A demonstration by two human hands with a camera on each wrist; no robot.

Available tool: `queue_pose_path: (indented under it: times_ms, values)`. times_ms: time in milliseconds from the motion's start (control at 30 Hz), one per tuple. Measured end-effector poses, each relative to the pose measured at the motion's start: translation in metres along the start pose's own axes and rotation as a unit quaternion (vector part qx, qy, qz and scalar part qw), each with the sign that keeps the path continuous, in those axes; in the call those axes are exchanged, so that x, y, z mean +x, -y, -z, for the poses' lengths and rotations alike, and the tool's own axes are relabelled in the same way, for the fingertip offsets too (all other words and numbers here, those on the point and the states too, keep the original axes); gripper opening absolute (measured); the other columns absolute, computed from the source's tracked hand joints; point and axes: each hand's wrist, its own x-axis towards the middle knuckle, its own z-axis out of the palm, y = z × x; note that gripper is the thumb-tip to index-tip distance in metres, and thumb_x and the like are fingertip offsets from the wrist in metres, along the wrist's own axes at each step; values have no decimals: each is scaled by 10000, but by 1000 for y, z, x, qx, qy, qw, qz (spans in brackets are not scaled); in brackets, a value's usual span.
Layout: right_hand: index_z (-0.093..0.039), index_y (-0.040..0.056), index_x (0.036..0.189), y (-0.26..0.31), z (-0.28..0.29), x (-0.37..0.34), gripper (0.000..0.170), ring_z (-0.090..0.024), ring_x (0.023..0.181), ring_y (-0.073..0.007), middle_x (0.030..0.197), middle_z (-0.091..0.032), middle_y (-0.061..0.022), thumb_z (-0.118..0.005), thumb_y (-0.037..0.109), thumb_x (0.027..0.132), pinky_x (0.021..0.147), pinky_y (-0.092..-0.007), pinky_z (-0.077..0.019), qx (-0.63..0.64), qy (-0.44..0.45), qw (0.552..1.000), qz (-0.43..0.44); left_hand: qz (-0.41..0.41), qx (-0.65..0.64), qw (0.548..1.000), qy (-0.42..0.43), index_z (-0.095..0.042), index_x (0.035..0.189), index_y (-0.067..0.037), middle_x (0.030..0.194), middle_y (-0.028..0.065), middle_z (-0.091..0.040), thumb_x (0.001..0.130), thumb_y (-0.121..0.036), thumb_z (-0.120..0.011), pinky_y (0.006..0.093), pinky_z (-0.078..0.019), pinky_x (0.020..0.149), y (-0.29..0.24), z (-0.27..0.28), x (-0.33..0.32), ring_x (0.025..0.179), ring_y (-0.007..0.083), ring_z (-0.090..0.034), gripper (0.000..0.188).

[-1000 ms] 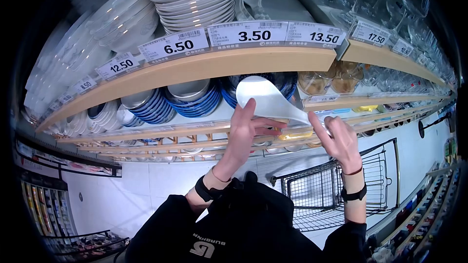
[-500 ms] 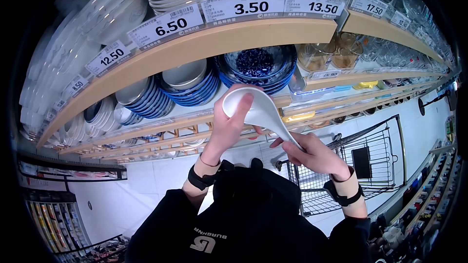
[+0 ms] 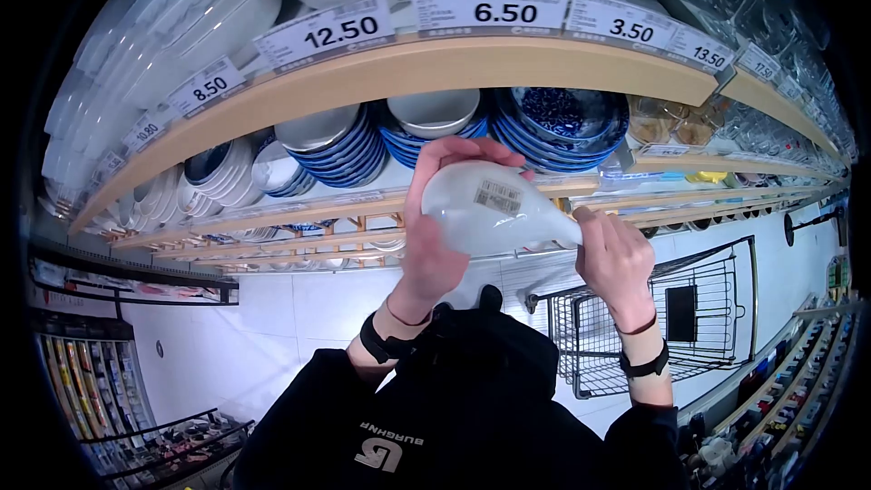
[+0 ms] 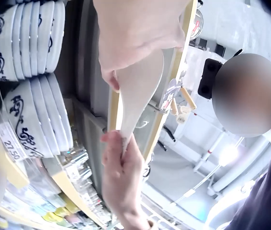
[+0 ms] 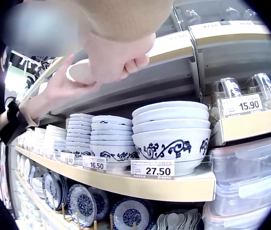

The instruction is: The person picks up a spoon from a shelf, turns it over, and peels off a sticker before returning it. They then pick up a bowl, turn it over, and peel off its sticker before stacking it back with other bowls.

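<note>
A large white soup spoon [image 3: 508, 222] is held in front of the shelves, its underside with a barcode sticker [image 3: 498, 198] facing the head camera. My left hand [image 3: 431, 240] holds the bowl end, fingers curling over its far edge; the thumb side is blurred. With thumb and fingers, my right hand [image 3: 617, 263] pinches the end of the handle. The left wrist view shows the spoon [image 4: 142, 81] between both hands. In the right wrist view, my right hand [image 5: 118, 60] covers much of the spoon [image 5: 80, 73].
A wooden shelf edge [image 3: 435, 65] with price labels runs close beyond the hands. Stacked blue-rimmed bowls [image 3: 334, 150] stand on the level below, glassware [image 3: 771, 132] to the right. A wire shopping cart [image 3: 653, 331] stands at the lower right. Large patterned bowls [image 5: 171, 136] show in the right wrist view.
The spoon has been turned over, from its hollow side showing to its underside with the sticker. My right hand has shifted its hold on the handle. The shelves have shifted rightward in view.
</note>
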Motion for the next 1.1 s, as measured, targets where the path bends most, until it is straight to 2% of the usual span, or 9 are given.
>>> queue_pose_path:
  times_ms: [200,300,367,500,533,600,733,900,1100]
  values:
    - [-641,96,913,36,-12,12,186,-529,547,-142,662,-492,-2,-658,33,739,479,-293,-413,22,-65,998,-2,-31,-16,999,-18,-395,1144,-59,1090,164,-506,746,-94,-678,526,-482,1018,-30,-7,-8,1047,274,-565,489]
    - [-627,71,899,62,-10,19,119,-530,518,-183,652,-530,-29,-687,57,797,472,-293,-406,154,-59,986,-32,-49,-32,998,5,-407,1105,-56,1046,161,-510,677,-73,-648,496,-509,929,-40,2,-10,983,286,-577,492]
    - [-615,59,893,90,-8,15,107,-507,485,-167,628,-525,-25,-698,119,863,466,-281,-391,319,28,936,-145,0,14,1000,-20,-423,1050,-80,997,149,-483,611,-160,-624,473,-500,819,-51,5,-10,912,302,-554,490]
    - [-598,48,919,134,-12,-6,202,-444,452,-97,591,-495,13,-636,234,990,445,-247,-338,615,183,713,-283,141,-4,990,10,-445,965,-77,908,132,-484,599,-237,-575,450,-502,688,-63,25,-2,774,306,-566,420]
    - [-550,53,925,146,0,-4,255,-397,482,-49,599,-459,36,-539,275,1050,430,-222,-280,730,220,544,-349,187,-23,982,27,-447,957,-74,893,130,-487,607,-244,-568,447,-502,677,-65,29,0,757,304,-570,407]
    - [-478,63,886,161,-2,-15,353,-322,465,-48,585,-377,42,-421,347,1087,415,-214,-227,857,237,316,-331,240,-57,969,36,-471,944,-55,858,133,-516,664,-268,-552,420,-501,643,-59,34,-1,706,298,-591,360]
    - [-351,137,710,195,1,-10,560,-165,431,-57,546,-235,53,-252,570,1051,391,-225,-150,921,191,155,-302,304,-106,941,109,-498,942,-5,860,174,-577,789,-321,-517,421,-535,623,-49,36,-2,657,306,-632,352]
    - [-221,156,549,227,5,8,597,-147,435,-128,494,-164,46,-238,354,1111,471,-287,-201,935,205,76,-281,378,-212,879,198,-512,934,55,829,193,-578,868,-347,-468,435,-575,531,-33,19,-4,595,335,-653,410]
    - [-200,151,541,243,9,15,596,-160,451,-131,485,-185,40,-244,318,1112,491,-290,-216,950,183,96,-233,426,-242,842,226,-544,921,55,771,183,-565,906,-345,-491,398,-537,458,-37,5,-10,532,319,-643,405]
